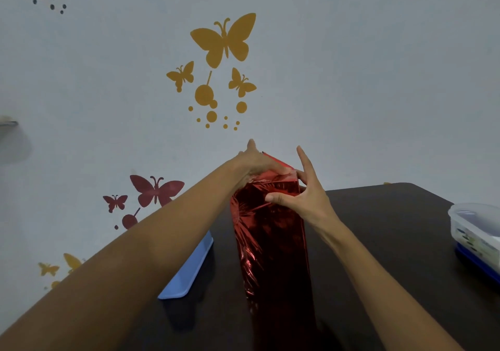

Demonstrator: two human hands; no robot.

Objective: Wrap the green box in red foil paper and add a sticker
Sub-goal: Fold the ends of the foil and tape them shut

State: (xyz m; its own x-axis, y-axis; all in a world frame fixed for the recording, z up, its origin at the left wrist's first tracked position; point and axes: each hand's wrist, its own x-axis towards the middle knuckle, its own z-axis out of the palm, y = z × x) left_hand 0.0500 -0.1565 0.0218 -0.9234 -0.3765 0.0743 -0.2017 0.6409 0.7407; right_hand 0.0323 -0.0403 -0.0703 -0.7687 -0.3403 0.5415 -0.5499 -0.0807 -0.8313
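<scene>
Red shiny foil paper (273, 242) hides the whole tall box, which stands upright on the dark brown table (378, 229) before me. Just left lies a flat pale-blue plastic tray (189, 269); well right sits a clear plastic tub (476, 229). My right hand (303, 202) presses its thumb on the near face, fingers spread. My left hand (257, 164) lies flat, pressing the folded top. Butterfly decals (224, 39) dot the wall behind.
</scene>
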